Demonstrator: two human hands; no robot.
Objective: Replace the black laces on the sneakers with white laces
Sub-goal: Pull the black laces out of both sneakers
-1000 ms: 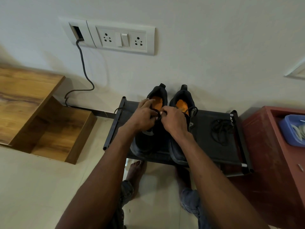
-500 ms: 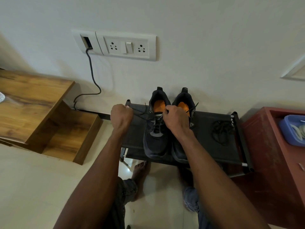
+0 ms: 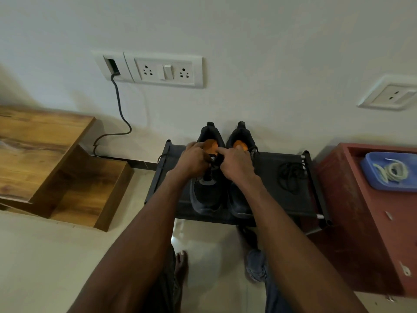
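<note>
left hand [image 3: 194,160] back at left sneaker [image 3: 206,188], both hands pinching black lace [image 3: 214,158]

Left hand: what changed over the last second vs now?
The left hand had swung out to the left half a second ago, drawing black lace away from the left sneaker. It is now back over the sneaker's throat, next to the right hand, and both pinch the black lace there. The right hand stayed at the eyelets. Both sneakers, the loose black lace on the rack and the white laces in the blue tray have not moved.
</note>
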